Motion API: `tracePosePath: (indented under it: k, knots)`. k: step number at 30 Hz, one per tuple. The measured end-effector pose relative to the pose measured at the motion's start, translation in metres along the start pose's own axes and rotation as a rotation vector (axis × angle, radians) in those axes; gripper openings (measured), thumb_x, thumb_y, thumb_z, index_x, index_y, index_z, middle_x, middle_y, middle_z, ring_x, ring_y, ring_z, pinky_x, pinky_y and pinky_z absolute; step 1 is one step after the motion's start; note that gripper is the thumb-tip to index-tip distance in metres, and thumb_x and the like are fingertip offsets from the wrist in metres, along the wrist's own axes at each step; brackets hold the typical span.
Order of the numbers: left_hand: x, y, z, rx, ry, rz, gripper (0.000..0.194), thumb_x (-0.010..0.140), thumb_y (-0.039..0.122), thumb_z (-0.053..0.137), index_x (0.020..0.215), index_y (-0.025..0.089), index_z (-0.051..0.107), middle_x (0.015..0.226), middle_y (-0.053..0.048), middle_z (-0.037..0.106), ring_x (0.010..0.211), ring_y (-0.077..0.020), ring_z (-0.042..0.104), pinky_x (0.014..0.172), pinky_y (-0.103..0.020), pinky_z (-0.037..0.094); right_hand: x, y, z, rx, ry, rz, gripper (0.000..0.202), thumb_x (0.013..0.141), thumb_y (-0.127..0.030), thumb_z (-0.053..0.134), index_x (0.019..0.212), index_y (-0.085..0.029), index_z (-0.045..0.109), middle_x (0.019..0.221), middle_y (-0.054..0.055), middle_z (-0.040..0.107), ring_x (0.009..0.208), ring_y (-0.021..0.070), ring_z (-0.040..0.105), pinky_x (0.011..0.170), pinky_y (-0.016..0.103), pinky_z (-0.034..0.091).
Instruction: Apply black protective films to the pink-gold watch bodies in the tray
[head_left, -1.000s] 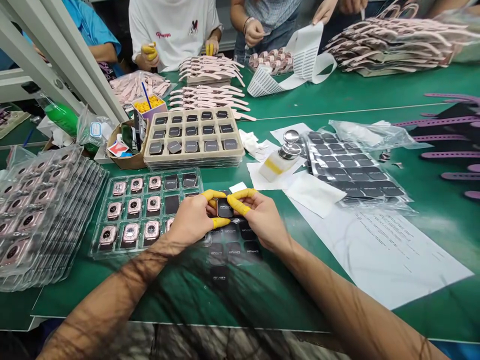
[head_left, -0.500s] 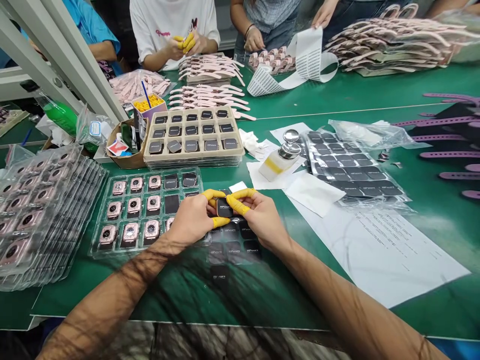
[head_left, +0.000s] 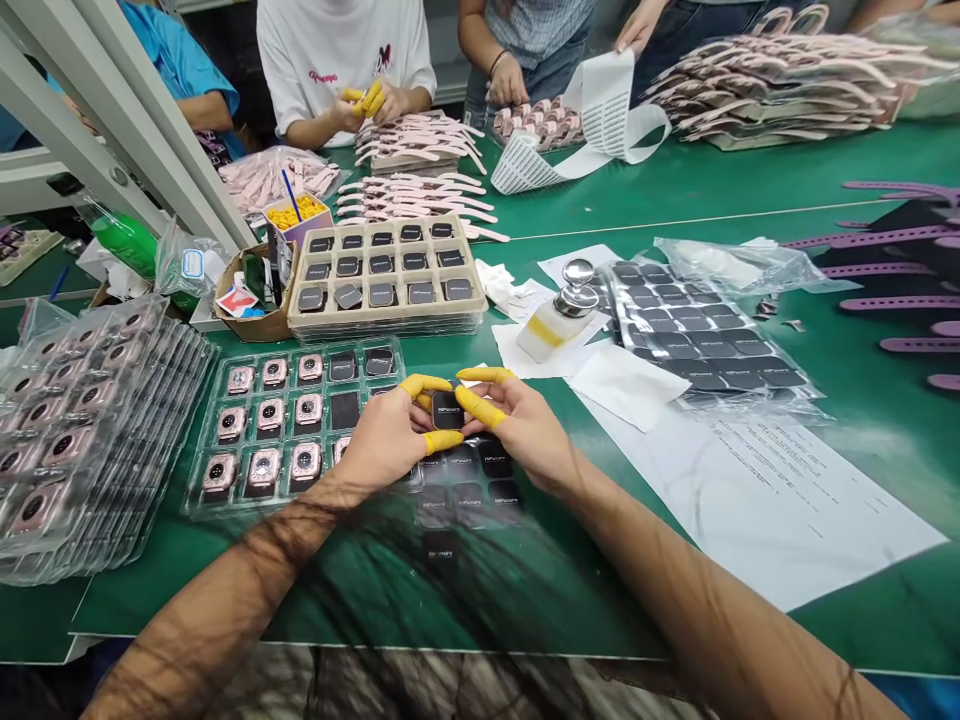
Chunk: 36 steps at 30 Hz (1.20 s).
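Both my hands, with yellow finger cots on several fingers, grip one square smartwatch body (head_left: 448,409) with its dark, lettered face toward me. My left hand (head_left: 391,428) pinches its left side, and my right hand (head_left: 517,420) has thumb and finger on its right edge. Just below them lies a clear sheet of dark printed screen films (head_left: 468,501). To the left of my hands, a clear plastic tray (head_left: 196,497) carries pink watch bodies, mostly sensor side up, and some dark faces. My left hand partly covers the tray's right side.
A beige tray (head_left: 480,300) of dark-faced watches stands behind. Stacked clear trays (head_left: 142,480) rise at left. A pump bottle (head_left: 551,325), a sheet of dark films (head_left: 705,335) and printed paper (head_left: 780,510) lie right. Co-workers handle pink straps (head_left: 420,195) across the table.
My right thumb and finger have spread slightly around the watch, showing more of its face. The view has shifted a little. Both hands stay in nearly the same place.
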<state>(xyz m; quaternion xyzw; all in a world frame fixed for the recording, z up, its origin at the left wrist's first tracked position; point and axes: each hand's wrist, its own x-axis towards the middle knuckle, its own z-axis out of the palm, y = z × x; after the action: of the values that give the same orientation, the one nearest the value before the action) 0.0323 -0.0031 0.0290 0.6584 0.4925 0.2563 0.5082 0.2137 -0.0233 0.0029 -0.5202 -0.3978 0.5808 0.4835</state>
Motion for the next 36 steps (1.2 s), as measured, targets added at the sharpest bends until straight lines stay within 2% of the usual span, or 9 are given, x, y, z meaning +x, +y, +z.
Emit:
tracePosePath:
  k: [3, 7, 12, 16, 23, 27, 29, 33, 36]
  knots:
    - [0.001, -0.003, 0.005, -0.180, -0.055, -0.036, 0.063, 0.064, 0.032, 0.094, 0.120, 0.019, 0.067, 0.080, -0.001, 0.074, 0.071, -0.0179, 0.072, 0.066, -0.028, 0.057, -0.002, 0.000, 0.002, 0.030, -0.048, -0.004, 0.039, 0.069, -0.048, 0.089, 0.097, -0.028, 0.071, 0.084, 0.000, 0.070, 0.075, 0.0181, 0.069, 0.068, 0.034, 0.061]
    - [0.004, -0.004, 0.002, -0.142, 0.043, 0.033, 0.036, 0.080, 0.038, 0.082, 0.108, 0.017, 0.072, 0.095, -0.006, 0.077, 0.071, -0.0146, 0.069, 0.065, -0.026, 0.054, -0.003, 0.001, 0.003, 0.058, -0.006, -0.010, 0.035, 0.073, -0.052, 0.085, 0.093, -0.027, 0.071, 0.084, 0.001, 0.072, 0.070, 0.0166, 0.069, 0.065, 0.033, 0.063]
    - [0.015, -0.002, -0.053, 0.025, 0.270, 0.040, 0.030, 0.088, 0.045, 0.072, 0.099, 0.017, 0.072, 0.093, -0.006, 0.077, 0.077, -0.0168, 0.070, 0.067, -0.025, 0.053, 0.002, -0.004, -0.003, 0.039, 0.118, -0.002, 0.023, 0.087, -0.045, 0.072, 0.089, -0.022, 0.069, 0.081, 0.001, 0.068, 0.064, 0.0130, 0.069, 0.061, 0.027, 0.062]
    - [0.009, -0.011, -0.093, 0.375, 0.306, -0.094, 0.031, 0.092, 0.045, 0.065, 0.099, 0.017, 0.073, 0.089, -0.006, 0.076, 0.073, -0.0186, 0.068, 0.066, -0.028, 0.051, 0.006, -0.005, -0.004, -0.016, 0.103, -0.004, 0.017, 0.085, -0.037, 0.072, 0.083, -0.020, 0.068, 0.077, 0.000, 0.067, 0.057, 0.0103, 0.065, 0.055, 0.023, 0.058]
    - [-0.035, -0.015, -0.080, 1.053, 0.489, -0.003, 0.026, 0.094, 0.037, 0.064, 0.108, 0.020, 0.079, 0.126, -0.016, 0.067, 0.108, -0.0323, 0.066, 0.091, -0.043, 0.052, 0.007, -0.003, -0.007, -0.063, 0.070, -0.041, 0.016, 0.082, -0.038, 0.075, 0.084, -0.022, 0.071, 0.075, -0.002, 0.067, 0.058, 0.0100, 0.062, 0.053, 0.022, 0.055]
    - [-0.048, -0.005, -0.089, 1.110, -0.068, 0.191, 0.020, 0.091, 0.038, 0.069, 0.101, 0.026, 0.080, 0.111, -0.009, 0.077, 0.104, -0.0292, 0.069, 0.097, -0.041, 0.053, 0.006, -0.007, -0.010, -0.075, 0.081, -0.099, 0.018, 0.086, -0.041, 0.070, 0.088, -0.023, 0.071, 0.081, 0.000, 0.068, 0.063, 0.0119, 0.062, 0.053, 0.024, 0.053]
    - [-0.050, -0.004, -0.093, 1.107, -0.229, 0.189, 0.021, 0.088, 0.035, 0.069, 0.105, 0.026, 0.079, 0.111, -0.009, 0.079, 0.100, -0.0285, 0.071, 0.095, -0.040, 0.056, 0.006, -0.008, -0.010, -0.098, 0.070, -0.125, 0.019, 0.088, -0.042, 0.067, 0.088, -0.023, 0.070, 0.081, 0.000, 0.069, 0.063, 0.0128, 0.062, 0.053, 0.026, 0.051]
    - [-0.055, -0.005, -0.095, 1.090, -0.243, 0.272, 0.027, 0.091, 0.030, 0.058, 0.107, 0.022, 0.079, 0.111, -0.014, 0.080, 0.100, -0.0308, 0.074, 0.097, -0.045, 0.058, 0.006, -0.007, -0.007, -0.146, 0.045, -0.166, 0.020, 0.090, -0.043, 0.066, 0.087, -0.024, 0.071, 0.077, -0.001, 0.069, 0.061, 0.0140, 0.060, 0.053, 0.028, 0.049]
    - [-0.056, 0.000, -0.095, 0.975, -0.112, 0.303, 0.024, 0.089, 0.030, 0.060, 0.100, 0.023, 0.080, 0.104, -0.014, 0.081, 0.097, -0.0326, 0.075, 0.094, -0.047, 0.060, 0.000, -0.008, -0.001, -0.179, 0.033, -0.241, 0.019, 0.092, -0.042, 0.065, 0.085, -0.025, 0.072, 0.082, -0.001, 0.070, 0.071, 0.0160, 0.063, 0.064, 0.032, 0.053]
